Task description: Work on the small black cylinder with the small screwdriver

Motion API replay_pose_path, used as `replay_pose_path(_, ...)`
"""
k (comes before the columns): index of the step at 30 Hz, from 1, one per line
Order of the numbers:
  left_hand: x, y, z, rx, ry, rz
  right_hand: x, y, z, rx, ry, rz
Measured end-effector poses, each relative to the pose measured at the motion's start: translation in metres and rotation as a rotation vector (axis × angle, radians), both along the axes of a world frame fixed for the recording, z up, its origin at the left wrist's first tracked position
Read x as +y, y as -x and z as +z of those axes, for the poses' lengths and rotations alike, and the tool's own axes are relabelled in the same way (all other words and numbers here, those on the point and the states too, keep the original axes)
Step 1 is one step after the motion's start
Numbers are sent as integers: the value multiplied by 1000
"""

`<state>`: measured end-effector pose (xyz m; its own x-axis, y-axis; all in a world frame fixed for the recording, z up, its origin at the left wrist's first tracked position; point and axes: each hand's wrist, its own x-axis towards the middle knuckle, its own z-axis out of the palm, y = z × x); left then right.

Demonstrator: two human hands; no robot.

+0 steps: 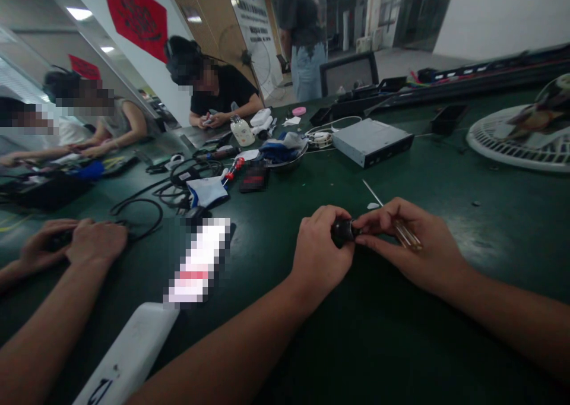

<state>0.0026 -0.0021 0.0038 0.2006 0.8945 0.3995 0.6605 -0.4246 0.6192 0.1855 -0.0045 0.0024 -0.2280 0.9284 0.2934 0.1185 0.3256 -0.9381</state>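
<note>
A small dark, rounded part [343,231] is held above the green table, its exact kind unclear. The fingers of my left hand [319,246] are wrapped around it from the left. From the other side, my right hand [416,241] pinches the part's near end with thumb and forefinger. Tucked in that same hand is a screwdriver [408,236] with a clear amber handle, its thin metal shaft pointing up and left, away from the part. Just beyond the right fingers lies a small pale piece [373,206] on the table.
Another person's hands [95,241] work at the left, beside a lit phone [198,262] and a white case [131,345]. Ahead lie a grey metal drive box [371,141], cables [178,176] and a bowl with cloth [285,149]. A white fan grille [512,135] stands right.
</note>
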Motion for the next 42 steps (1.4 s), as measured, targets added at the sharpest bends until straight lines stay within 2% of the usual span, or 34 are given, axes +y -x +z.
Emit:
replay_pose_path(7,0,0,-1,-16,5,18,1,-1,0,-30,4,-59)
replay_pose_path(14,0,1,0,15,-25,-90,0,0,1,-97,-111,-194)
replay_pose_path(17,0,1,0,40,-57,-129,1,1,3,-95,-108,-218)
replay_pose_path(25,0,1,1,54,-91,-205,7,0,1,-42,51,-67)
replay_pose_path(29,-2,0,1,1,-92,-119,1,1,4,-32,-52,-194)
replay_pose_path(31,-1,0,1,-43,-67,-42,-11,3,12,-21,-151,-276)
replay_pose_path(32,-1,0,1,-63,-48,-4,-19,6,18,10,-187,-272)
replay_pose_path(35,1,0,3,-97,-10,70,-46,16,44,35,-96,-96)
replay_pose_path(38,4,0,3,-127,25,84,-68,26,71,124,39,-16)
replay_pose_path(42,8,0,-3,-105,-17,121,-86,26,96,290,39,374)
